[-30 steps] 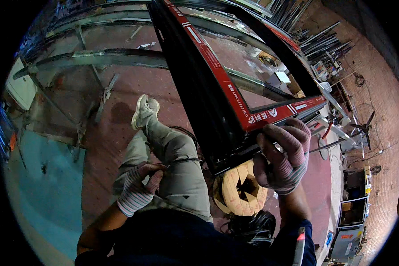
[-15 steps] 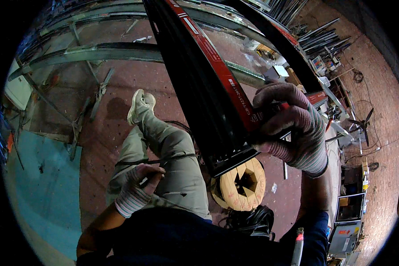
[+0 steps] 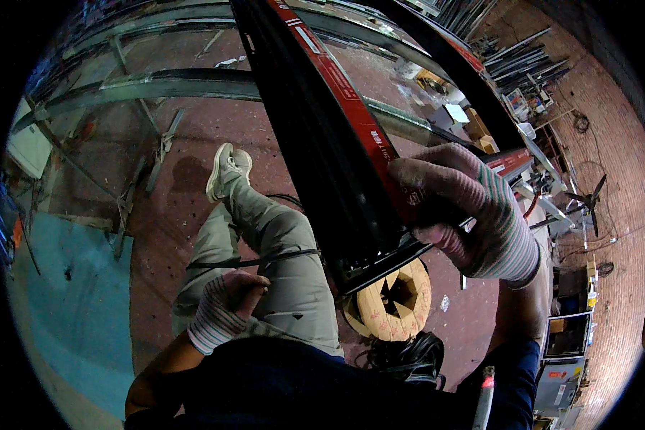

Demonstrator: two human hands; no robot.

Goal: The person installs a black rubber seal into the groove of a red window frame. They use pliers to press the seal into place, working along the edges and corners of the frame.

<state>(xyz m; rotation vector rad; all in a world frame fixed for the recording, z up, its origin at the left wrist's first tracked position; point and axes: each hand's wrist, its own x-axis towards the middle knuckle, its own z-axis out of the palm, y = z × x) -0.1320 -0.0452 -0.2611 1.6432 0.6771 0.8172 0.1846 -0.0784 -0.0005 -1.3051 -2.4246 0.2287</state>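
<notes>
A long black metal profile (image 3: 337, 165) with a red printed film strip (image 3: 344, 93) slants from the top of the view down to the middle, its end above my lap's right side. My right hand (image 3: 480, 215), in a striped knit glove, is closed round that near end, fingers on the red-film side and thumb below. My left hand (image 3: 226, 304), gloved alike with bare fingertips, is closed in a pinch over my thighs; what it may hold is hidden. Just beyond it, a thin black strip (image 3: 287, 254) lies across my legs.
A tan ring-shaped roll (image 3: 373, 315) and a black bundle (image 3: 408, 358) are on the floor beside my right leg. Another black profile (image 3: 459, 64) runs at upper right. Metal rails (image 3: 158, 84) cross ahead. A fan (image 3: 588, 201) stands right; a white stick with a reddish tip (image 3: 485, 394) juts up.
My right hand has shifted slightly right, its fingers now stretched further over the profile's red side. The profile's near end has moved a little to the right. My left hand has barely moved.
</notes>
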